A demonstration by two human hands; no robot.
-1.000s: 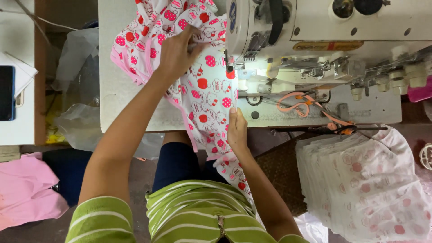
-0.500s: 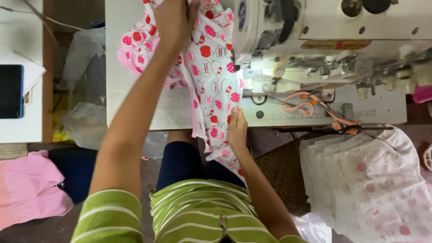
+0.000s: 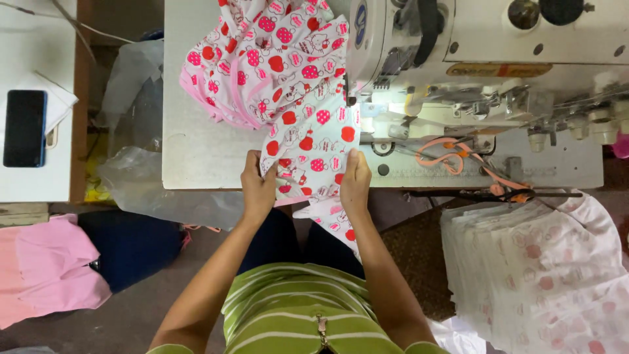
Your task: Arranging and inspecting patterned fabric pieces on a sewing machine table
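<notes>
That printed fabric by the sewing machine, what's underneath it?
The printed fabric lies on the white machine table, both hands gripping its near edge. Its lower end hangs over the table edge. What the table holds beneath the cloth is covered.

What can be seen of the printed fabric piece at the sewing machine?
The printed fabric looks like thin soft cloth, white and pink with red apple shapes and small cartoon figures. It lies bunched on the white machine table, one end draped over the front edge. The left hand and right hand grip it beside the sewing machine head.
</notes>
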